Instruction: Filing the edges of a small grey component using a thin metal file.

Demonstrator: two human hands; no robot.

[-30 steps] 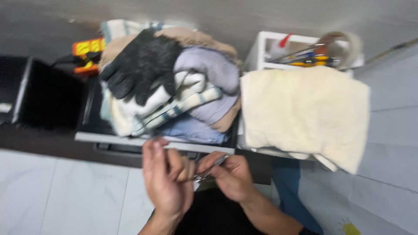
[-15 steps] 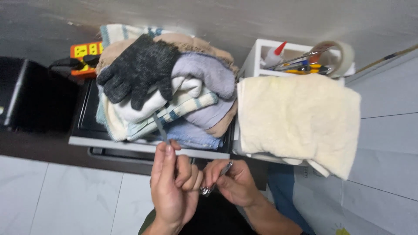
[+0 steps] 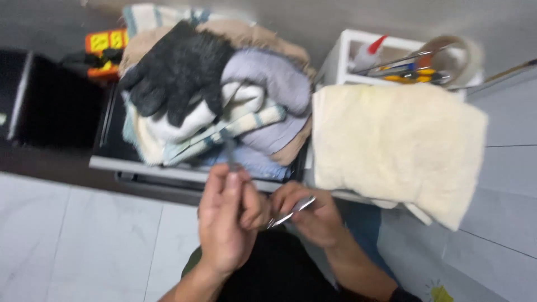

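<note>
The person's two hands meet just in front of their body, low in the view, over pale floor tiles (image 3: 67, 235). The right hand (image 3: 310, 215) pinches a slim metal tool (image 3: 291, 211) — tweezers or small clippers, too blurred to tell — with its shiny tip angled toward the left hand (image 3: 226, 223). The left hand is curled narrow around something thin and grey (image 3: 230, 154) that stands up out of its fingers toward the pile; I cannot make out what it is.

Compared with a second ago, the hands have drawn nearer to the camera and sit closer together, the metal tool now almost touching the left thumb, where before the two hands were a little more apart. The head has also dipped and shifted, so everything looks larger and smeared with motion. To my eye that reads as fine, close work on whatever the left hand pinches — well in hand rather than starting.

Just beyond the hands is a dark tray (image 3: 112, 162) heaped with folded cloths (image 3: 263, 78), a dark fuzzy glove (image 3: 173, 72) lying on top. To the right a cream towel (image 3: 391, 140) drapes over a white crate (image 3: 347, 50) that holds a glue bottle, tools and a roll of tape (image 3: 458, 53). Far left sit an orange power strip (image 3: 103, 47) and a black box (image 3: 45, 100).
</note>
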